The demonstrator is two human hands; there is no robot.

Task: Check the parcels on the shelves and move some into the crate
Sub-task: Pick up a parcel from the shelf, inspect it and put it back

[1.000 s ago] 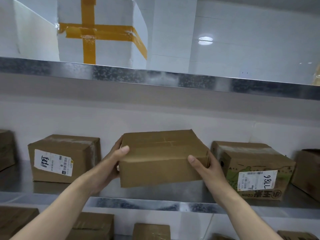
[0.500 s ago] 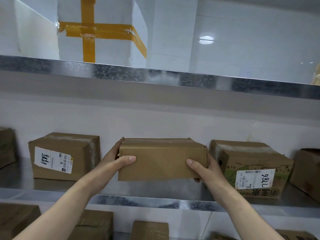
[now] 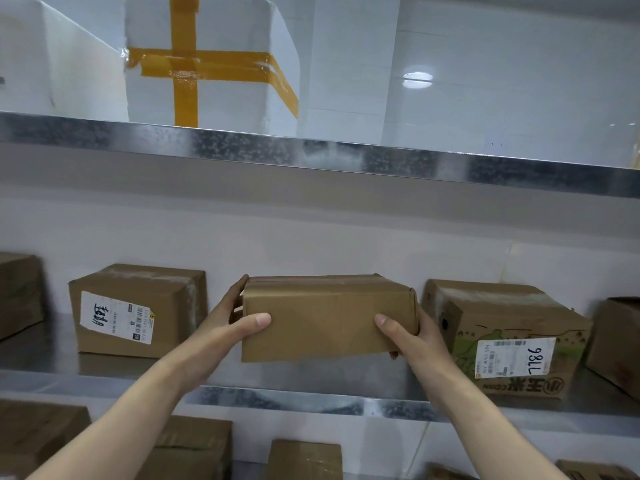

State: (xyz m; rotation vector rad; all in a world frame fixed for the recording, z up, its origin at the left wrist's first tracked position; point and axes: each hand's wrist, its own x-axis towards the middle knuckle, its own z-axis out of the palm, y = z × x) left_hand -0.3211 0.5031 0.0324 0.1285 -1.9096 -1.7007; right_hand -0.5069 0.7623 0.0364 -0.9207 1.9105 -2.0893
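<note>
A plain brown cardboard parcel (image 3: pixel 329 318) is held just above the middle metal shelf (image 3: pixel 311 400), its blank front face turned toward me. My left hand (image 3: pixel 228 327) grips its left end, thumb across the front and fingers behind. My right hand (image 3: pixel 412 337) grips its right end the same way. To the left stands a labelled brown parcel (image 3: pixel 138 310). To the right stands a parcel with a green print and a label marked 98LL (image 3: pixel 505 334). No crate is in view.
A white foam box with orange tape (image 3: pixel 211 60) and another white box (image 3: pixel 52 64) stand on the upper shelf (image 3: pixel 381 157). Brown parcels sit at the far left (image 3: pixel 17 292) and far right (image 3: pixel 616 341). Several more parcels lie on the shelf below (image 3: pixel 194 448).
The parcel has been tipped from showing its top to showing its front face, and has dropped slightly lower. Both hands kept their hold on its ends.
</note>
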